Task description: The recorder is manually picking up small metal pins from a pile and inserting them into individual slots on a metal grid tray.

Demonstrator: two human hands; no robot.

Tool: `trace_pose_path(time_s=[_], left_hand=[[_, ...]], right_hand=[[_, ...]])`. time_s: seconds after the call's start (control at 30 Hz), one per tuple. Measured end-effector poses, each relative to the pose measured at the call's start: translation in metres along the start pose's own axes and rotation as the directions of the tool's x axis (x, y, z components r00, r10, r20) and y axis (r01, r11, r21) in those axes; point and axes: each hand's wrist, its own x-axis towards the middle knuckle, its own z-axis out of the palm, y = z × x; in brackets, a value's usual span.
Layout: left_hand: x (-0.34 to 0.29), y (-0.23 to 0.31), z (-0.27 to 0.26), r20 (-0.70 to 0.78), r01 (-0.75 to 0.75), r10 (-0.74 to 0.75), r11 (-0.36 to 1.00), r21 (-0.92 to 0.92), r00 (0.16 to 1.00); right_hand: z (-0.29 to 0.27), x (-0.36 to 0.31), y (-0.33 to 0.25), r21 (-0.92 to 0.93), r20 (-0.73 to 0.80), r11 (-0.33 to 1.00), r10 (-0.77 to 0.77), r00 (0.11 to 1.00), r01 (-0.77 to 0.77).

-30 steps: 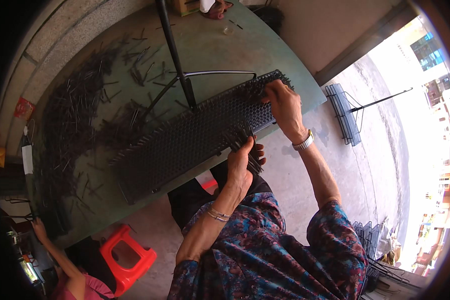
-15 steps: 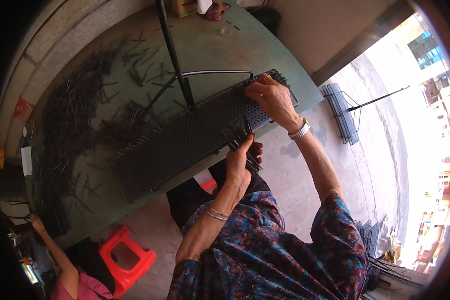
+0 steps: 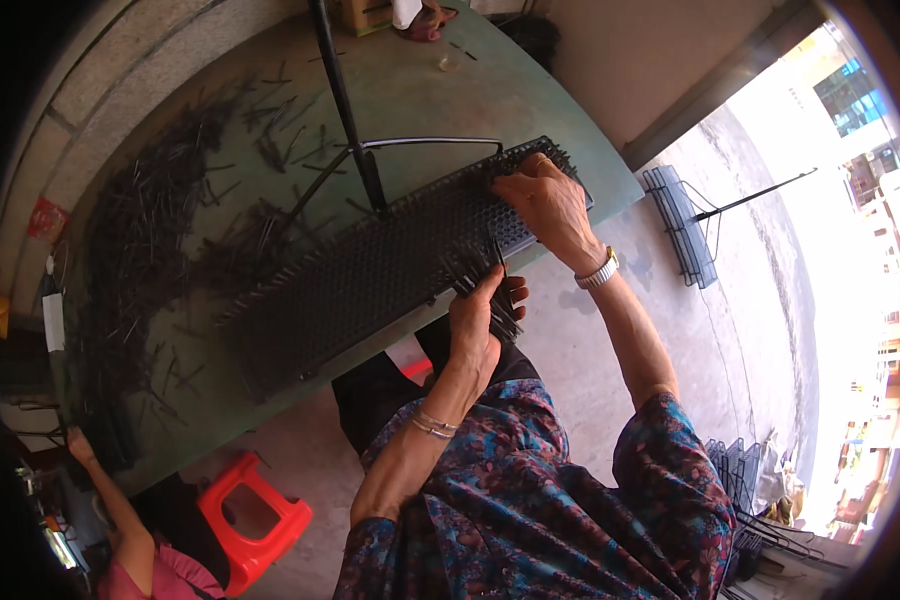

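Across the near side of the green table lies a long black panel (image 3: 335, 290), covered in small holes and edged with rows of short dark spikes. My left hand (image 3: 474, 320) is closed round a bundle of thin dark strips (image 3: 464, 264) at the panel's near edge; their ends stick out above and below the fist. My right hand (image 3: 552, 208) pinches at the panel's right end, fingertips down among the spikes. Whatever sits between those fingertips is too small and dark to make out. A black pole (image 3: 338, 95) with wire braces meets the panel's far side.
Loose dark strips (image 3: 145, 225) lie heaped over the left of the green table (image 3: 540, 100). Another person's hand (image 3: 78, 442) rests at its lower left edge, near a red stool (image 3: 288, 515). A similar panel with a pole (image 3: 678, 225) is on the floor to the right.
My right hand has shifted very slightly, still at the panel's right end. My left hand and its bundle have stayed nearly in place. The other person's hand has moved a little.
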Motion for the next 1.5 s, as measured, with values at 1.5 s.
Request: trace_pose_path(time_s=[1.5], left_hand=[[0.007,-0.007,-0.002,-0.016,0.082,-0.082,0.997,-0.005,0.997]], right_hand=[[-0.007,-0.013,0.003,0.466,-0.104,0.840,0.364,0.926,-0.278]])
